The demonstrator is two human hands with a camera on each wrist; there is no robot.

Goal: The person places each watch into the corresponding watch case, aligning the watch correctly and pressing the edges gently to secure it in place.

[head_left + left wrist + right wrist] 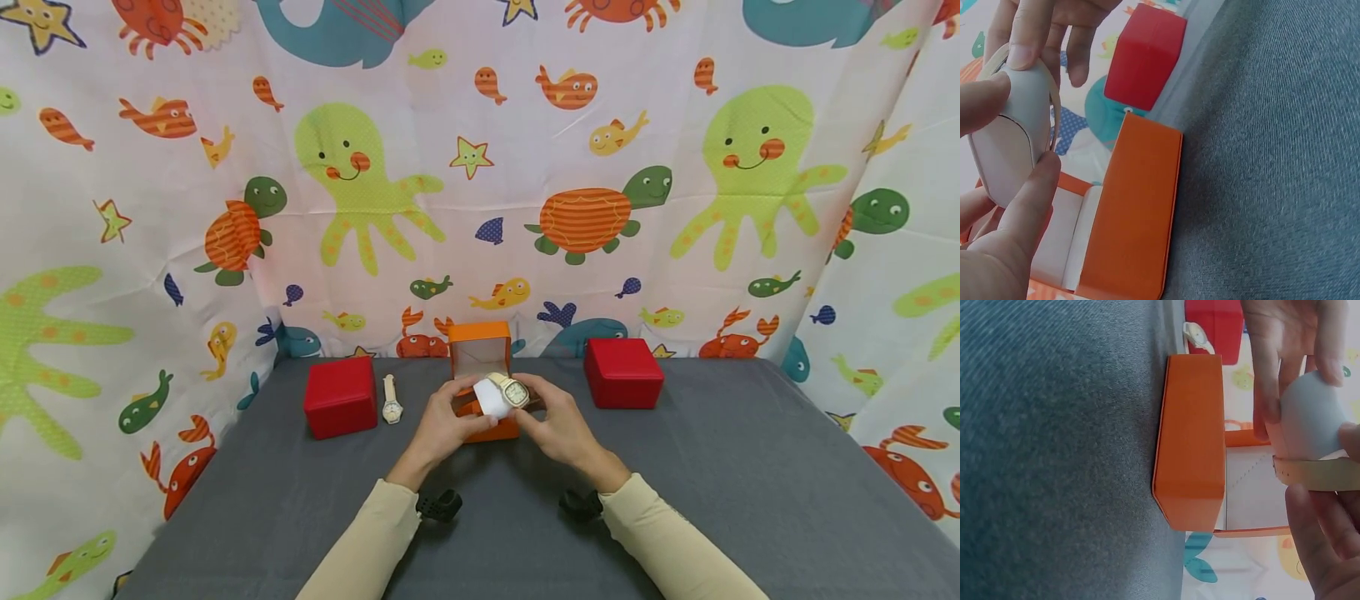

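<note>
Above an open orange watch box (504, 431), both hands are on a white watch cushion (491, 400) and a watch (515, 393) with a square gold-toned face and cream strap. My left hand (450, 421) grips the cushion between thumb and fingers. With thumb and fingers, my right hand (561, 421) pinches the watch at the cushion's right end. In the left wrist view the strap (1055, 115) curves round that end of the cushion. One end of the strap with small holes (1285, 470) shows along the cushion's edge in the right wrist view.
A closed red box (341, 398) stands at the left, with a second cream-strapped watch (392, 402) lying beside it. Another red box (624, 373) stands back right. Grey cloth (262, 517) covers the table, and a printed curtain (420, 192) hangs behind it.
</note>
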